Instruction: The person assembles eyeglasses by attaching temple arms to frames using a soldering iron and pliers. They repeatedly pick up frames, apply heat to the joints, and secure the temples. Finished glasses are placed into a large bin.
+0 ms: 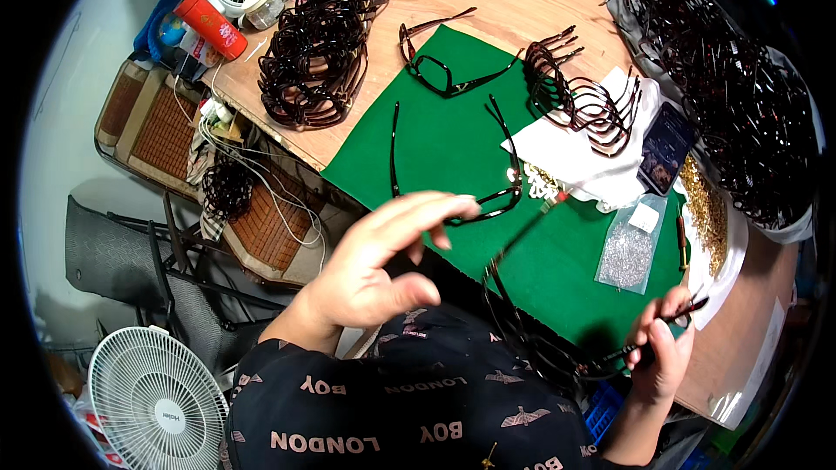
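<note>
My left hand (387, 265) is raised over the near left edge of the green mat (374, 139), with fingers stretched, thumb apart and nothing in it. Just beyond its fingertips, a dark eyeglass frame (514, 170) lies with its temples pointing away from me; the hand hides part of it. At the near right, my right hand (664, 344) grips one temple of another dark eyeglass frame (496, 292). That frame hangs along the mat's front edge, its other temple slanting up over the mat. A third eyeglass frame (448, 78) rests near the mat's far corner.
Stacked eyeglass frames (313, 52) stand at the far left, with a smaller row (575, 96) at the right. A large sack of dark parts (740, 96), a phone (666, 148), a bag of small silver pieces (629, 248), a screwdriver (682, 239) and golden pieces (704, 209) lie rightward.
</note>
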Motion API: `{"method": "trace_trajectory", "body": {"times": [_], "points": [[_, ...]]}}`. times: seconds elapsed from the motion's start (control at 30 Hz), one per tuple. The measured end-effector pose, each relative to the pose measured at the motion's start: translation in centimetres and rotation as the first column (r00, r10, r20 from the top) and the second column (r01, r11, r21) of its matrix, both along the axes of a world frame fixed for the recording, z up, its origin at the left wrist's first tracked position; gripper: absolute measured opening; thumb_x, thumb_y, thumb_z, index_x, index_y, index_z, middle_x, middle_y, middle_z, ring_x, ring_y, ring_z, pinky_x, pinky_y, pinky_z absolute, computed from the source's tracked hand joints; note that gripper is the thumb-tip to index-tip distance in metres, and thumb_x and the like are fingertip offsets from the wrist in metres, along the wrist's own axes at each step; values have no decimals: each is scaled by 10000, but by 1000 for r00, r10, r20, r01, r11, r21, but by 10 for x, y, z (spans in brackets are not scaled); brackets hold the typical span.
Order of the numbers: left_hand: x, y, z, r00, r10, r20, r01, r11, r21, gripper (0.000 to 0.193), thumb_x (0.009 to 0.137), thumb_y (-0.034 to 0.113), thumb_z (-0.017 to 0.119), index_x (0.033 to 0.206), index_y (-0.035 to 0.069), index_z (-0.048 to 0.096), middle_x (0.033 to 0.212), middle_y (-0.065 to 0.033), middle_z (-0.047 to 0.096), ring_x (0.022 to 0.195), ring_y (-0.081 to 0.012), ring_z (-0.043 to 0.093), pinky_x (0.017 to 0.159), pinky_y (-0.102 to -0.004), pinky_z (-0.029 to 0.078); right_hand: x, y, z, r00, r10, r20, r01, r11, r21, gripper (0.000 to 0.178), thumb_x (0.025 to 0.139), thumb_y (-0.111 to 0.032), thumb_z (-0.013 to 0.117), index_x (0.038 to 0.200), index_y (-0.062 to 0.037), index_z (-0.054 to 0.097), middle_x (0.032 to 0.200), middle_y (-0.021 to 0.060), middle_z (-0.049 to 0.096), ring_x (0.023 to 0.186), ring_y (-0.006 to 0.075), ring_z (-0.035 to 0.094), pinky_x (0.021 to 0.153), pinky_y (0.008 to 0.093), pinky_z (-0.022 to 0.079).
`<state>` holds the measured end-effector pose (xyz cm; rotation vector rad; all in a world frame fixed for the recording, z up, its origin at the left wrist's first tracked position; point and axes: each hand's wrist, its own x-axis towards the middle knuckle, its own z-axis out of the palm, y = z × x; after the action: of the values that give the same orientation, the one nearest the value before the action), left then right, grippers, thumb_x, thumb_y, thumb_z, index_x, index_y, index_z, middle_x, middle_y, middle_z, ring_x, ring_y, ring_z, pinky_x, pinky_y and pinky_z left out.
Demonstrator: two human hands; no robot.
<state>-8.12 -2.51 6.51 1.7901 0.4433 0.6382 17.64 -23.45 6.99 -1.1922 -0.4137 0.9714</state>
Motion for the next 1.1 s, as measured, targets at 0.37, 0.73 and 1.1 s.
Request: {"method": "trace_trajectory", "body": {"times": [0.37, 0.73, 1.1], "points": [[8, 29, 0, 962, 185, 199, -17, 772, -636, 537, 870, 138, 512, 1353, -10, 330, 1014, -105, 528, 841, -193, 588, 689, -270, 510, -29, 51, 0, 968, 180, -177, -161, 980, 120, 291, 852, -26, 566, 1090, 7, 402, 971, 202, 586, 644, 239, 641, 418, 227, 466], [-7, 154, 0, 791, 504, -348, -609, 582, -539, 357, 858, 370, 578, 957, 27, 562, 842, -73, 589, 647, -178, 595, 565, -270, 533, 4, 21, -27, 965, 98, -244, -84, 994, 66, 278, 851, -29, 561, 1083, 17, 416, 944, 203, 595, 606, 230, 629, 399, 224, 448], [-13, 166, -12, 707, 569, -420, -706, 602, -373, 431, 865, 441, 548, 1066, 61, 578, 913, -43, 589, 748, -153, 574, 611, -244, 507, 14, 1, -34, 967, 39, -251, -17, 996, 87, 286, 858, -54, 561, 1089, 18, 407, 891, 189, 578, 559, 209, 597, 401, 222, 433]]}}
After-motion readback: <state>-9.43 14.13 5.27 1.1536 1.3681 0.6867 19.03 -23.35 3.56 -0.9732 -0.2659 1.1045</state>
